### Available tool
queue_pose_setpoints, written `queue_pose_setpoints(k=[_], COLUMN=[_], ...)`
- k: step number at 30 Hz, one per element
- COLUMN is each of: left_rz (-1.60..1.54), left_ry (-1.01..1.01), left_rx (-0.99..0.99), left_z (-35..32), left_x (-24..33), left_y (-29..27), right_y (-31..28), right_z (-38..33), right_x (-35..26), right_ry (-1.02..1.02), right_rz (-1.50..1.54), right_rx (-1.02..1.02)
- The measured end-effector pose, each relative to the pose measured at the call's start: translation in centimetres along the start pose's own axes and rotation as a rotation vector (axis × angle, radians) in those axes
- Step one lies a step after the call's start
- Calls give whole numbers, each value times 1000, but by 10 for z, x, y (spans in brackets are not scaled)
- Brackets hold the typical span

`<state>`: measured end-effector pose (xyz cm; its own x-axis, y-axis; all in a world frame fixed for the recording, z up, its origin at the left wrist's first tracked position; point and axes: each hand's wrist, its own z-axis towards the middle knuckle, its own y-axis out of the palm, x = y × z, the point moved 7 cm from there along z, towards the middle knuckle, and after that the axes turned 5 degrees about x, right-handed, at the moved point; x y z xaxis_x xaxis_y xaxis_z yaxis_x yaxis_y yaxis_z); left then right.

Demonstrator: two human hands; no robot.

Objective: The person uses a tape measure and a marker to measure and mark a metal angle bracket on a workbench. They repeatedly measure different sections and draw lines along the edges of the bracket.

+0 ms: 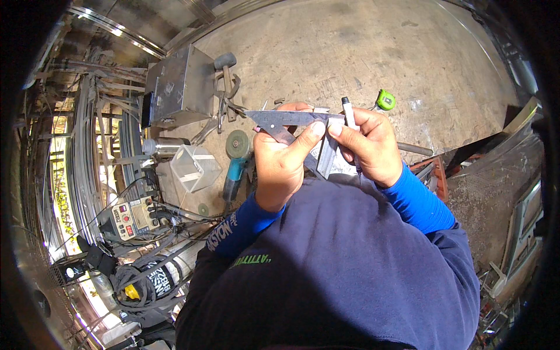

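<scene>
My left hand (280, 165) is closed around a flat metal set square (289, 118), its thumb pressing on the blade. A short grey metal bar (328, 153) lies against the square and points down toward my body. My right hand (378, 153) grips a white marker pen (349, 112) with a black end, upright between the fingers. The right thumb presses near the top of the bar, close to the left thumb. Both hands are together in front of my chest, over the workbench (332, 58). My fingers hide parts of the square and bar.
Left on the bench are an angle grinder (234, 166), a clear square container (194, 169), a metal box (182, 84), a mallet (225, 63) and pliers (221, 111). A green tape measure (385, 100) and a rod (415, 149) lie right. A welding machine (129, 219) with cables stands lower left.
</scene>
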<state>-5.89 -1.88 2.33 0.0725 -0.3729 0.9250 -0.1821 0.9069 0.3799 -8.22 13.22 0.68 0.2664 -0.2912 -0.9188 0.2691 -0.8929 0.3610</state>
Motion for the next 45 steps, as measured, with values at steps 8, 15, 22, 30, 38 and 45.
queue_pose_setpoints(k=[8, 15, 22, 30, 38, 45], left_rz=[8, -54, -48, 49, -10, 36], left_ry=[-34, -64, -35, -13, -93, -81], left_rx=[-31, 3, -17, -90, -83, -82], left_z=[3, 6, 10, 11, 10, 13], left_x=[0, -1, -5, -12, -16, -19], left_y=[0, 3, 3, 2, 6, 3], right_y=[0, -1, -1, -7, -9, -12], right_z=[0, 2, 3, 1, 1, 4], right_x=[4, 5, 8, 14, 18, 18], right_ry=[10, 12, 25, 29, 3, 30], right_rz=[36, 40, 59, 39, 60, 55], right_rx=[21, 34, 54, 72, 77, 74])
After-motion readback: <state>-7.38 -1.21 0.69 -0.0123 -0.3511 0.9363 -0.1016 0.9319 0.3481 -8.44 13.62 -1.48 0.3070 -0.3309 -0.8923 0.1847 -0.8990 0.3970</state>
